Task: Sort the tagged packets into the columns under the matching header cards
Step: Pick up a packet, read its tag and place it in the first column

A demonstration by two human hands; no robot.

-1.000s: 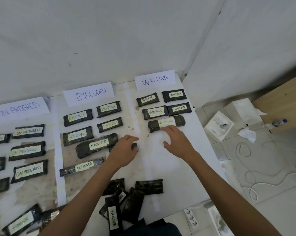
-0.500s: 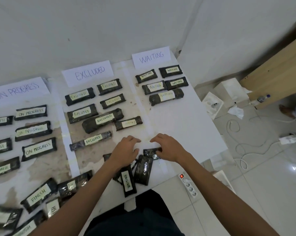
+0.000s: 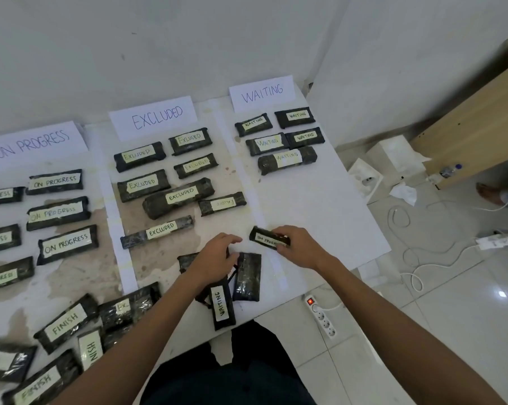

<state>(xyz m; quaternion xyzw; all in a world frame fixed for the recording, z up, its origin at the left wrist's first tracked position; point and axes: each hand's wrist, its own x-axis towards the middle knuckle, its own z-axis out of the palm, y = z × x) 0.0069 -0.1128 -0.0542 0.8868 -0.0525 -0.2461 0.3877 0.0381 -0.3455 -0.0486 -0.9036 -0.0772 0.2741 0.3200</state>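
Right hand [image 3: 301, 245]: fingers [image 3: 282, 233] curled and clamped on the right end of the ON PROGRESS packet [image 3: 264, 238]. Whether that packet is lifted or lies on the desk [image 3: 320, 211] cannot be told.

Left hand [image 3: 216, 255]: fingers bent downward over the unsorted pile [image 3: 247, 277], touching it. Whether they grip a packet cannot be told.

The held packet is black and glossy with a pale tag; the lettering is partly covered by the fingers. It sits at the near end of the WAITING column, well apart from the ON PROGRESS card [image 3: 36, 143] at far left.

In the pile, a WAITING packet [image 3: 222, 306] points toward the desk's near edge, and one beside it shows no tag.

Five packets lie under the WAITING card [image 3: 261, 93], seven under the EXCLUDED card [image 3: 156, 116]. Several FINISH packets [image 3: 65, 321] lie loose at lower left.

The desk is white, stained brown in places, and set against a white wall. On the tiled floor to the right are a power strip [image 3: 323, 317], its switch lit, and a white cable [image 3: 416, 258]. A wooden cabinet [image 3: 475, 118] stands beyond.
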